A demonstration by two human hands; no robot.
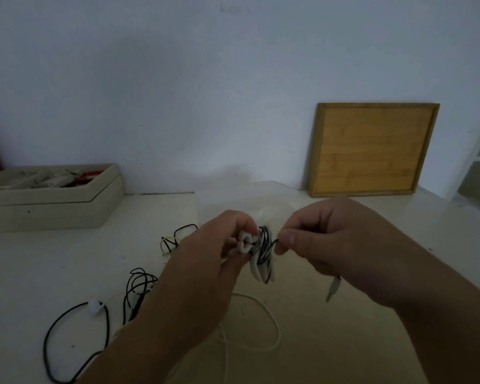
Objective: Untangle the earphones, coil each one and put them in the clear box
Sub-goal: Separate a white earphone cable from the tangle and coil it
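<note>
The left hand (205,259) grips the white coil (257,268), which hangs lengthwise downward, and just to its right the right hand (344,245) fingers (288,239) pinch the black wire (264,239) wound crosswise round it.

Pale table (330,342), loose black cable (44,347), white cable (277,331), beige tray (50,200), wooden board (372,151)

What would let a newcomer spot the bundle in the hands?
Start at the wooden tray leaning on the wall, then drop to the pale table in front, where the left hand and right hand meet. Between them is the bundle: folded white cable wound with thin black wire. Unlike the loose black loops and white loop lying flat, it is held up and two-coloured.
</note>
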